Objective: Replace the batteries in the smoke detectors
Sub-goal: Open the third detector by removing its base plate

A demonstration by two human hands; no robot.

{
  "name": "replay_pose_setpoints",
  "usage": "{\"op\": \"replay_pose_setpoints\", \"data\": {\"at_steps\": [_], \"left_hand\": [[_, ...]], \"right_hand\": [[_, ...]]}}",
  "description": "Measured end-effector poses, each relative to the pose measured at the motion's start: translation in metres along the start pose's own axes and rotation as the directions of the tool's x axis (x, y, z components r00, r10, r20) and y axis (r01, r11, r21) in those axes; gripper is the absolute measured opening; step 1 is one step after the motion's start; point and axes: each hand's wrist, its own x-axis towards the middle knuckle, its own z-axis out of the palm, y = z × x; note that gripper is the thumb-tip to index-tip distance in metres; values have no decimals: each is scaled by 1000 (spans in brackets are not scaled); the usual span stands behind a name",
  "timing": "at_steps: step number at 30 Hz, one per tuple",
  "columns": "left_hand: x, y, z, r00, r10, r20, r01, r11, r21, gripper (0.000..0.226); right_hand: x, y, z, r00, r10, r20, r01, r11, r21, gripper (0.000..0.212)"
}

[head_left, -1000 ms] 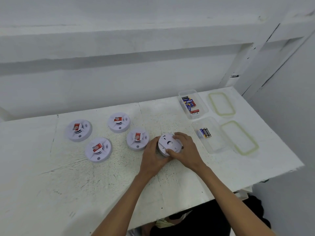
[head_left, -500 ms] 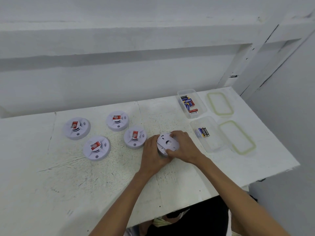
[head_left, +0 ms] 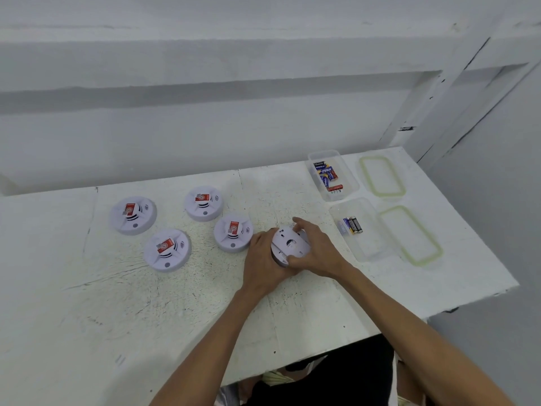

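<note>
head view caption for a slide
Left hand and right hand grip a round white plastic smoke detector at a scuffed white table.

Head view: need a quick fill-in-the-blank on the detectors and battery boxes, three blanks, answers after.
1. The left hand and right hand both grip one smoke detector; ____ more detectors lie on the table.
2. The far box holds ____ batteries than the near box.
3. The two green-rimmed lids lie to the ____ of the boxes.
Answers: four; more; right.
</note>
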Motion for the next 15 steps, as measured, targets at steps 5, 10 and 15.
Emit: {"op": "replay_pose_setpoints", "data": {"at_steps": [5, 10, 15], "left_hand": [[0, 7, 0, 1000, 20, -12, -20, 1000, 18, 74], [3, 6, 3, 998, 11, 54, -12, 1000, 5, 70], [5, 3, 5, 999, -9, 51, 11, 999, -33, 70]], "right_hand": [[-7, -1, -6, 998, -26, -63, 17, 991, -133, 87], [-2, -12, -1, 989, -13, -145, -31, 955, -295, 75], [5, -17, -2, 998, 19, -58, -33, 970, -242, 76]]}}
